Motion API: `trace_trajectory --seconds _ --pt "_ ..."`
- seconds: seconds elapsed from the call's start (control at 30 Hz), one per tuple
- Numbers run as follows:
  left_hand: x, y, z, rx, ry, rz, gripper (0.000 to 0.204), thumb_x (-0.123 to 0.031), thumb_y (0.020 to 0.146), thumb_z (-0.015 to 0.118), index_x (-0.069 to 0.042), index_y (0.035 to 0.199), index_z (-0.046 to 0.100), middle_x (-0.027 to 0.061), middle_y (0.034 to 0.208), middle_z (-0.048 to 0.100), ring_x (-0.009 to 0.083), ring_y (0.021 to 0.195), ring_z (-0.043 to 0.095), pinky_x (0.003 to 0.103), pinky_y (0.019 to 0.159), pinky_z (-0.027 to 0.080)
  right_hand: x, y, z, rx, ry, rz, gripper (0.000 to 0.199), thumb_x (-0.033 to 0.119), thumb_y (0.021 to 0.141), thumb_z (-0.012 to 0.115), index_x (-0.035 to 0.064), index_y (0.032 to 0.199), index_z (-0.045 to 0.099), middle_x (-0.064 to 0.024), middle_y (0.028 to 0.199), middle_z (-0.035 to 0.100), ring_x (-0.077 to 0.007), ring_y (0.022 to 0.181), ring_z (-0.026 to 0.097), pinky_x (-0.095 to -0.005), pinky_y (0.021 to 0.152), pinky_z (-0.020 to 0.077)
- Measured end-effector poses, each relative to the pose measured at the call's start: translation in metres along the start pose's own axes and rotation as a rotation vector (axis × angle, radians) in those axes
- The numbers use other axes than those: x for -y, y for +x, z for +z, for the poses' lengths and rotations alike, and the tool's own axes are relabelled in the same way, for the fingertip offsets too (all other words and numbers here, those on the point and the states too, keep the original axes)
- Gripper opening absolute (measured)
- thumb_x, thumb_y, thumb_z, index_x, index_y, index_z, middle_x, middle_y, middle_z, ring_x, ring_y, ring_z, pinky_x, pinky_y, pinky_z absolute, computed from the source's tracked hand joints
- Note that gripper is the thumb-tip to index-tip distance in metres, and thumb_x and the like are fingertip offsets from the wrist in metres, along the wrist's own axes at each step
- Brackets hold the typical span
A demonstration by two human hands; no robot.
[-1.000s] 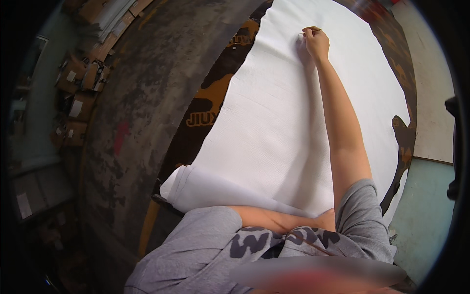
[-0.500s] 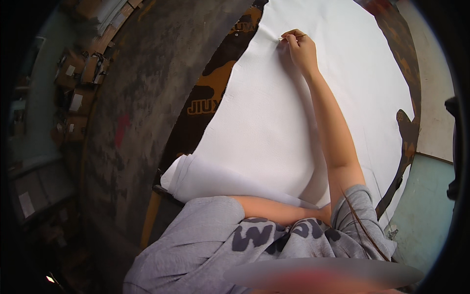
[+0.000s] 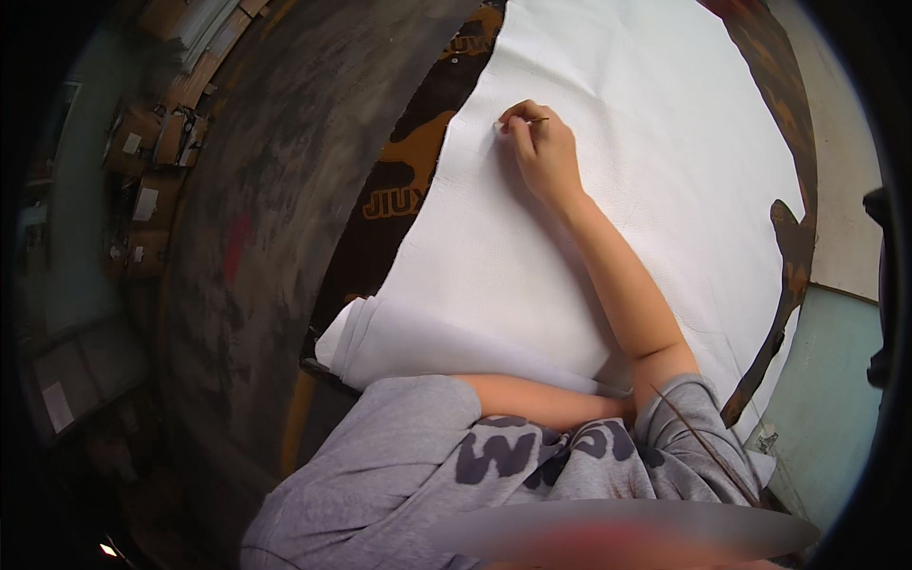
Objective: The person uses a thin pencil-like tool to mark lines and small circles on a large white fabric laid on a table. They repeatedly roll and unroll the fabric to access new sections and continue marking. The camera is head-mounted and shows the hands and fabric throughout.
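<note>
**Pinch grip noted near left edge of white leather-like sheet**

Found slim pen-like stick held in right hand, fingers closed narrowly around it, pale tip directed at the sheet. Cannot tell whether touching or just above. Gripped close to the tip, presumably for fine control. Right forearm extended over the sheet, mostly lifted off it, judging by the shadow alongside. Left forearm laid across the body, passing behind right elbow; left hand hidden there, so cannot tell how its fingers stand. Possibly tucked in as a brace when leaning forward.

White leather-like sheet spread over most of the worktop, faintly grained, lightly creased toward the far end. Near end doubled back into a fold beside grey T-shirt, probably to stop surplus hanging off the corner. Dark brown and orange patterning visible on worktop along both sides of the sheet.

Beyond worktop, to the left: stained grey floor with red patch, cardboard boxes stacked at the far side. To the right: pale green panel below a cream one.
</note>
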State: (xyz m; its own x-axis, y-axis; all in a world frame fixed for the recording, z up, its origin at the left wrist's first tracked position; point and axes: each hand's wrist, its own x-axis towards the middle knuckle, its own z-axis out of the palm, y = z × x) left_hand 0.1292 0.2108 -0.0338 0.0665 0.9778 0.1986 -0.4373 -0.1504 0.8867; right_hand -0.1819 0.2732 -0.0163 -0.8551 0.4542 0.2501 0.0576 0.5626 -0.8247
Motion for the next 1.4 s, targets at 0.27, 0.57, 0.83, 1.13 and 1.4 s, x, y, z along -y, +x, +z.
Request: trace_trajectory --seconds 0.27,0.57,0.83,1.13,1.4 --pt "-0.013 -0.019 -0.003 0.071 0.092 -0.087 0.029 -0.022 0.088 0.058 -0.006 0.110 0.068 0.0132 0.121 0.065 0.0309 0.125 0.050 0.043 0.105 0.036 0.037 -0.038 -0.003 0.331 0.223 0.038 0.018 0.013 0.098 0.054 0.0005 0.097 0.066 -0.0123 0.097 0.070 -0.0233 0.092 0.068 -0.0339 0.086 0.0516" --pt "-0.025 0.003 0.002 0.104 0.555 -0.223 0.028 -0.021 0.088 0.057 -0.006 0.109 0.068 0.0131 0.120 0.066 0.0311 0.125 0.049 0.043 0.105 0.035 -0.124 -0.017 -0.220 -0.641 0.254 0.300 0.017 0.014 0.098 0.050 0.0052 0.100 0.064 -0.0040 0.093 0.066 -0.0117 0.091 0.062 -0.0300 0.088 0.0503" --pt "-0.020 0.006 -0.003 0.209 0.643 -0.124 0.031 -0.023 0.090 0.058 -0.006 0.115 0.065 0.0147 0.121 0.064 0.0323 0.122 0.049 0.042 0.103 0.035 -0.176 -0.026 -0.270 -0.538 0.207 0.327 0.015 0.011 0.096 0.056 0.0009 0.098 0.067 -0.0065 0.097 0.069 -0.0144 0.094 0.068 -0.0270 0.089 0.0517" --pt "-0.027 0.006 -0.004 0.178 0.579 -0.189 0.034 -0.024 0.090 0.058 -0.005 0.118 0.064 0.0187 0.128 0.061 0.0360 0.123 0.049 0.043 0.104 0.035 -0.162 -0.010 -0.260 -0.469 -0.268 0.322 0.022 0.022 0.089 0.058 0.0035 0.092 0.070 -0.0070 0.083 0.073 -0.0162 0.078 0.066 -0.0305 0.073 0.0498" --pt "-0.012 0.005 0.000 0.227 0.642 -0.157 0.033 -0.024 0.090 0.059 -0.005 0.116 0.065 0.0177 0.126 0.062 0.0340 0.123 0.050 0.044 0.102 0.037 -0.163 -0.015 -0.262 -0.462 0.034 0.373 0.022 0.022 0.090 0.058 0.0026 0.090 0.068 -0.0062 0.076 0.070 -0.0158 0.082 0.067 -0.0318 0.072 0.0510"
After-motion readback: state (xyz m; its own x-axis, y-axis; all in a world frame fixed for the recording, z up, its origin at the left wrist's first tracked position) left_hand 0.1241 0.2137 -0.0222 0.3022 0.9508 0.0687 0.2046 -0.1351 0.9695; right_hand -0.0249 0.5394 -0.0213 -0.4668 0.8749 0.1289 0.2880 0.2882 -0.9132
